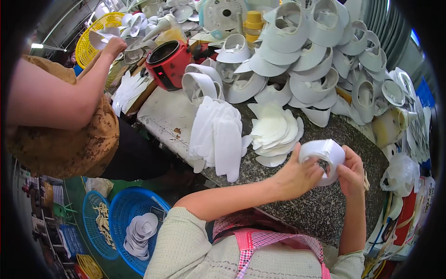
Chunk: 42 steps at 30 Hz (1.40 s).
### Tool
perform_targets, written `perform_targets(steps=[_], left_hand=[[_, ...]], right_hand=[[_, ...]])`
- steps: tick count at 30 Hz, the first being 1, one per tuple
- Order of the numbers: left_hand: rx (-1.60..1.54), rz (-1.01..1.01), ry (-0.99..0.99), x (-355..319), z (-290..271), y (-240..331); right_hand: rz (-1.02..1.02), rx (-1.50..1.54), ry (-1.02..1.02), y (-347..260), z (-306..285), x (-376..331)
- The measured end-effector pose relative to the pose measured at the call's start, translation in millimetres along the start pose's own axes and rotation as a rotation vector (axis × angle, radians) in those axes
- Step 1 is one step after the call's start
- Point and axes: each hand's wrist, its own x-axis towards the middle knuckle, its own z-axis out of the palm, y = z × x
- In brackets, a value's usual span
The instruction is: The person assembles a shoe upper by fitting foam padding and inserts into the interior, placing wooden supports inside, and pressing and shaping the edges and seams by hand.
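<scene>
Over the dark speckled tabletop, both hands hold a white ring-shaped band (pixel 320 148) with a wide hole. My left hand (pixel 298 176) grips its left side, with fingers reaching into the opening. My right hand (pixel 352 169) closes on the right edge, thumb against the band. Left of my hands lies a fanned stack of cream-white curved flat pieces (pixel 274 132). Beside that is a pile of long white padded strips (pixel 216 137). Behind them, white visor-shaped pieces with openings (pixel 288 39) are heaped high.
A red electric pot (pixel 167 65) and a small fan (pixel 224 17) stand at the back. At the left a person (pixel 60 107) handles a white piece near a yellow basket (pixel 88 44). Blue baskets (pixel 118 209) sit low on the left; a plastic bag (pixel 402 174) hangs at the right.
</scene>
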Motion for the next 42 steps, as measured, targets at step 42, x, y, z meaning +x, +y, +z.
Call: perform_targets(steps=[42], left_hand=[[-0.489,-0.097,0.253,-69.4,17.5,-24.3]], right_hand=[[-0.659,-1.162,0.226,150.4,-93.6,-44.4]])
